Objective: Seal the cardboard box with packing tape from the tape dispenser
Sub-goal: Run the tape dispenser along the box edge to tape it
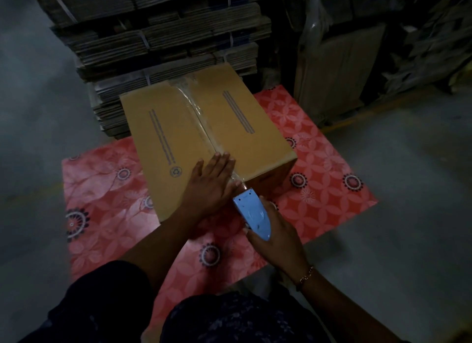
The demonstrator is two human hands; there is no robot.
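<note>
While pressed flat, fingers spread, on the cardboard box (204, 136) at frame centre: left hand (212, 182). Gripping the blue tape dispenser (252, 216) just below: right hand (277, 238). Only a recycling symbol (175, 171) legible, no words.

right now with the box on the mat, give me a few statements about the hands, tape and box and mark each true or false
1. The left hand lies flat on top of the cardboard box. True.
2. The right hand holds a red tape dispenser. False: the tape dispenser is light blue.
3. Clear tape runs along the middle seam of the box. True.
4. The box flaps stand open. False: they are folded shut.
5. The box sits on a patterned red mat. True.
6. The dispenser is at the far end of the box. False: it is at the near edge, beside the left hand.
</note>
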